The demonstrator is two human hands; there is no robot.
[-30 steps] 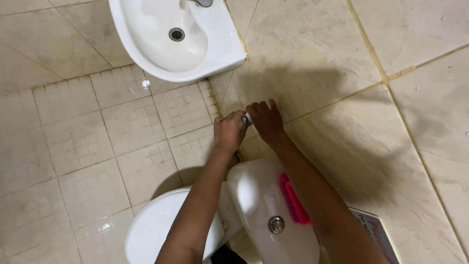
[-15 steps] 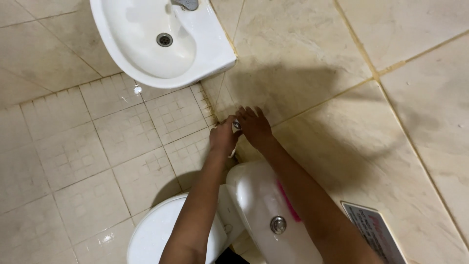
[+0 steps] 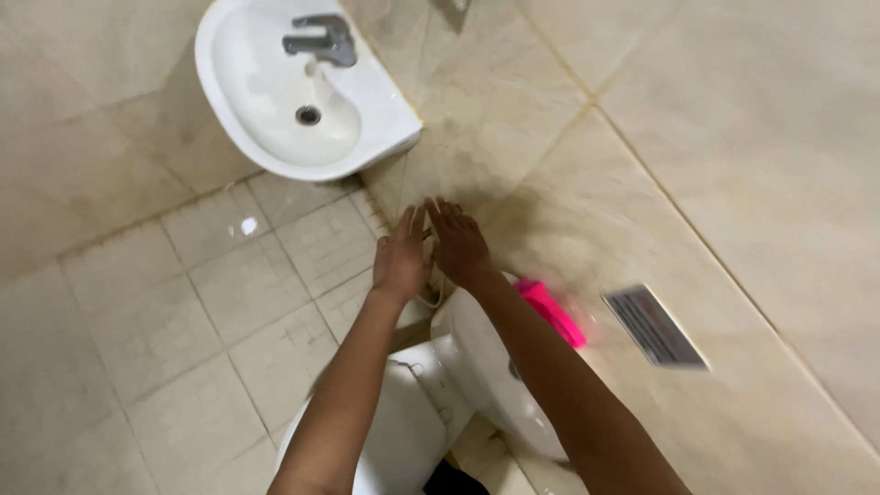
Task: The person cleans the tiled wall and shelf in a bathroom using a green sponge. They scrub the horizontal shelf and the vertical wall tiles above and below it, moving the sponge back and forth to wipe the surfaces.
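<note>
Both my arms reach over a white toilet tank (image 3: 477, 353) toward the lower wall. My left hand (image 3: 401, 258) and my right hand (image 3: 458, 243) are side by side, backs up, fingers stretched out and slightly apart, with nothing held in either. Just below them a thin pale hose (image 3: 438, 295) runs down beside the tank. Whatever fitting sits behind the hands is hidden. A bright pink object (image 3: 550, 312) lies on top of the tank beside my right forearm.
A white wall-hung sink (image 3: 266, 101) with a grey metal tap (image 3: 321, 41) is at the upper left. The white toilet lid (image 3: 408, 431) is below my arms. Beige floor tiles lie to the left, and a grey label (image 3: 654, 326) is stuck to the beige wall.
My hands had been closed together around a small metal fitting at the wall; now the fingers are spread and off it. The view has shifted, showing more of the sink and its tap.
</note>
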